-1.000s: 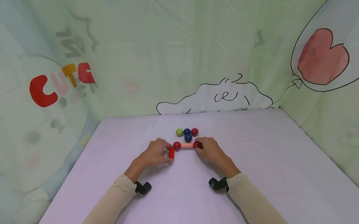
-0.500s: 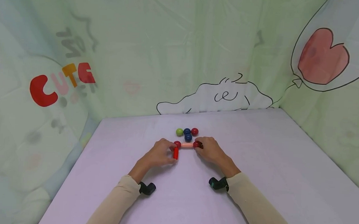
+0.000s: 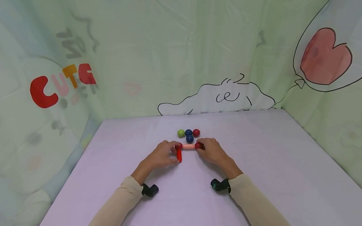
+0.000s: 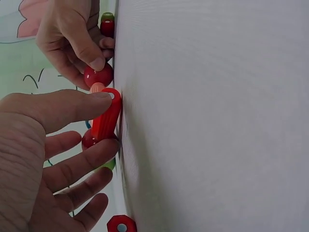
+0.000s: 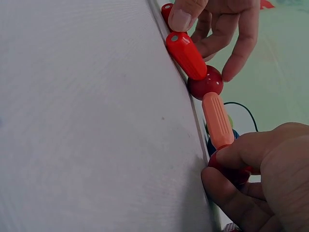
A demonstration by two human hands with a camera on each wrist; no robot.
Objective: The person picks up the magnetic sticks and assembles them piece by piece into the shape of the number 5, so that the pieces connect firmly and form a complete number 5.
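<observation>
The left hand [image 3: 162, 155] pinches the red rod [image 3: 178, 155] between thumb and fingers, its far end up against the left red ball [image 5: 205, 83], its near end pointing back at the person. The job now, I'd say, is a clean seat — keep that rod aimed at the ball's middle and ease it in rather than shove, or the ball rolls off line. Across the ball, the pink rod [image 3: 189, 146] runs right to a second red ball [image 3: 199, 146], and the right hand [image 3: 211, 151] has thumb and fingers curled round it — a good anchor; hold it still. Beyond the pink rod sit four loose balls: green [image 3: 181, 133], two blue [image 3: 189, 137], one red [image 3: 196, 133].

The right wrist view shows the whole chain lying flat on the table [image 3: 258, 156] with the rods meeting at the ball — the head view half hides that joint behind fingers. The left wrist view adds a red piece [image 4: 121, 224] by the hand.
</observation>
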